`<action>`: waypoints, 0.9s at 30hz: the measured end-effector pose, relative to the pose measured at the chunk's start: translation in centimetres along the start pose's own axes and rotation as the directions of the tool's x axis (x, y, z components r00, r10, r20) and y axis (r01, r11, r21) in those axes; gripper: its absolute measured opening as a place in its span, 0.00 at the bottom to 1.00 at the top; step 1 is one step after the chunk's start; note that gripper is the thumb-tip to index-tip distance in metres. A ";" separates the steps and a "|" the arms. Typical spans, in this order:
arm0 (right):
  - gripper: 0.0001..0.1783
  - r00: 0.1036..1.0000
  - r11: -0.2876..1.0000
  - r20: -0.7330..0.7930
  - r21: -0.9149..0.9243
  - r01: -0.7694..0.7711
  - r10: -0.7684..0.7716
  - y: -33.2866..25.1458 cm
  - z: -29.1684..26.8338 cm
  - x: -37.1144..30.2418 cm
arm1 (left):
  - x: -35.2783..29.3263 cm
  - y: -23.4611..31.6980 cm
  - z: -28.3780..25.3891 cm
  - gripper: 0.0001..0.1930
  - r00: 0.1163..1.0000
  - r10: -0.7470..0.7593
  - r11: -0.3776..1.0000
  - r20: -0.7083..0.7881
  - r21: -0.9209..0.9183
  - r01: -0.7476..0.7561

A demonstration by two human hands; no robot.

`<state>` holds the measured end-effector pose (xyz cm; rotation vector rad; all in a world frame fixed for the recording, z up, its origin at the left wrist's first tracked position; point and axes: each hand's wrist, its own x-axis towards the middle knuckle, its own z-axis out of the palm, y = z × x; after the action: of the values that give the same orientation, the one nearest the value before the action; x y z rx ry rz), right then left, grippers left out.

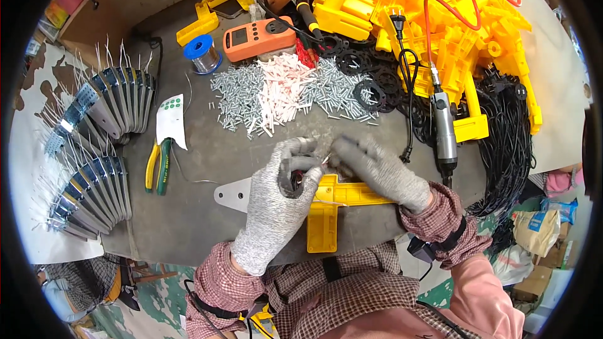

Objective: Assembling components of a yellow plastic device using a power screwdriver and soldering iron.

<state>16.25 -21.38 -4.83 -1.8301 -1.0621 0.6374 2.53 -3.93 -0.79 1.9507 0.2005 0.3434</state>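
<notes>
My left hand, in a grey knit glove, is closed around a small black round plastic part. A thin wire end shows beside its fingertips. Just to the right, my gloved right hand has its fingers curled in toward that wire end; motion smears them, and I cannot make out what they hold. Beneath both hands lies a yellow plastic housing, with one arm running under my right hand. A flat grey metal blade with holes pokes out left of my left hand.
Screws and pale sleeves are heaped ahead, near black rings, an orange meter and a solder spool. Yellow housings pile up behind. An electric screwdriver and black cords lie right; pliers and wired plates left.
</notes>
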 end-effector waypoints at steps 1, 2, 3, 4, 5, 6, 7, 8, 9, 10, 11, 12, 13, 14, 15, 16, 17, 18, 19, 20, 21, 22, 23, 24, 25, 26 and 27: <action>0.19 1.000 1.000 -0.001 -0.004 -0.001 0.001 0.0 -0.1 0.0 | 0.0 -0.6 0.1 0.14 1.000 0.026 0.999 -0.017 -0.035 -0.026; 0.20 0.991 0.959 -0.025 0.256 -0.121 0.132 -0.7 -0.1 0.3 | -0.1 -0.6 -0.1 0.14 0.999 0.024 0.999 -0.022 -0.037 -0.025; 0.20 0.965 0.837 -0.012 0.500 -0.222 0.263 -1.2 -0.1 0.6 | -0.2 -0.7 -0.2 0.12 1.000 0.000 0.999 -0.014 -0.050 -0.001; 0.20 0.965 0.839 -0.007 0.496 -0.224 0.262 -1.4 -0.2 0.7 | -0.2 -0.8 -0.3 0.10 1.000 -0.025 0.998 -0.006 -0.062 0.024; 0.20 0.955 0.813 0.049 0.513 -0.275 0.292 -1.8 -0.3 0.6 | -0.2 -0.8 -0.4 0.10 1.000 -0.024 0.997 -0.007 -0.068 0.023; 0.20 0.941 0.785 0.106 0.527 -0.327 0.320 -2.3 -0.4 0.5 | -0.1 -0.8 -0.6 0.08 0.999 -0.037 0.996 0.006 -0.085 0.037; 0.22 0.936 0.712 0.103 0.623 -0.325 0.337 -3.1 0.0 0.5 | -0.1 -0.8 -0.7 0.07 0.999 -0.050 0.994 0.019 -0.101 0.052; 0.22 0.935 0.714 0.100 0.620 -0.326 0.340 -3.2 -0.2 0.5 | 0.0 -0.7 -0.7 0.07 0.999 -0.048 0.993 0.019 -0.106 0.050; 0.21 0.939 0.722 0.143 0.607 -0.332 0.312 -3.2 -0.6 0.7 | 0.0 -0.6 -0.6 0.07 0.998 -0.066 0.985 0.024 -0.158 0.069; 0.21 0.941 0.730 0.186 0.594 -0.338 0.284 -3.2 -0.9 0.8 | 0.0 -0.6 -0.6 0.07 0.996 -0.084 0.974 0.030 -0.210 0.088; 0.21 0.940 0.731 0.187 0.592 -0.339 0.285 -3.3 -0.9 0.9 | 0.0 -0.7 -0.6 0.07 0.996 -0.084 0.973 0.028 -0.211 0.088; 0.20 0.932 0.695 0.207 0.622 -0.360 0.297 -3.6 -1.0 1.0 | 0.0 -0.9 -0.7 0.08 0.996 -0.082 0.975 0.031 -0.206 0.087; 0.19 0.924 0.658 0.228 0.650 -0.380 0.308 -3.7 -1.0 1.1 | 0.0 -1.0 -0.7 0.09 0.996 -0.080 0.976 0.035 -0.202 0.086; 0.19 0.923 0.659 0.227 0.648 -0.381 0.310 -3.3 -0.9 1.0 | 0.0 -1.0 -0.7 0.09 0.996 -0.080 0.975 0.035 -0.204 0.086; 0.17 0.925 0.637 0.218 0.674 -0.373 0.311 -2.6 -0.8 0.9 | 0.1 -1.0 -0.7 0.09 0.997 -0.073 0.972 0.041 -0.221 0.080; 0.16 0.927 0.615 0.207 0.700 -0.364 0.312 -2.3 -0.7 0.8 | 0.2 -0.9 -0.6 0.10 0.997 -0.065 0.968 0.047 -0.238 0.074; 0.16 0.927 0.615 0.209 0.699 -0.364 0.312 -2.5 -0.7 0.9 | 0.1 -0.9 -0.6 0.10 0.997 -0.066 0.968 0.046 -0.238 0.075; 0.15 0.926 0.654 0.236 0.657 -0.376 0.295 -2.8 -0.7 1.0 | 0.1 -0.9 -0.6 0.10 0.995 -0.082 0.959 0.049 -0.269 0.092; 0.15 0.923 0.691 0.263 0.612 -0.384 0.280 -3.2 -0.7 1.0 | 0.1 -0.9 -0.6 0.11 0.994 -0.098 0.947 0.054 -0.301 0.110; 0.15 0.923 0.690 0.265 0.613 -0.385 0.280 -3.5 -0.8 1.0 | 0.0 -0.9 -0.6 0.11 0.994 -0.100 0.947 0.053 -0.300 0.111; 0.14 0.919 0.740 0.267 0.546 -0.393 0.290 -3.7 -0.9 1.0 | -0.1 -1.0 -0.7 0.10 0.996 -0.076 0.959 0.046 -0.269 0.086; 0.13 0.915 0.784 0.269 0.476 -0.398 0.301 -3.9 -0.9 1.1 | -0.2 -1.0 -0.7 0.10 0.998 -0.051 0.970 0.041 -0.237 0.060; 0.13 0.915 0.784 0.269 0.476 -0.399 0.302 -3.8 -0.8 1.0 | -0.2 -1.0 -0.7 0.10 0.998 -0.052 0.970 0.042 -0.237 0.060; 0.12 0.922 0.751 0.230 0.535 -0.386 0.310 -3.7 -0.6 0.8 | -0.1 -0.9 -0.7 0.10 0.996 -0.071 0.964 0.046 -0.252 0.081; 0.11 0.928 0.716 0.192 0.592 -0.370 0.320 -3.6 -0.4 0.8 | -0.1 -0.8 -0.7 0.10 0.995 -0.091 0.958 0.051 -0.267 0.102; 0.11 0.928 0.716 0.190 0.592 -0.369 0.321 -3.6 -0.4 0.8 | -0.1 -0.7 -0.7 0.10 0.995 -0.090 0.958 0.052 -0.267 0.101; 0.11 0.954 0.761 0.155 0.576 -0.298 0.256 -3.5 -0.4 0.9 | -0.1 -0.6 -0.8 0.10 0.997 -0.064 0.972 0.051 -0.222 0.074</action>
<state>15.62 -20.02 -1.54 -1.4097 -0.5287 1.0824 2.17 -3.03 -1.10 1.7224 0.1929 0.2657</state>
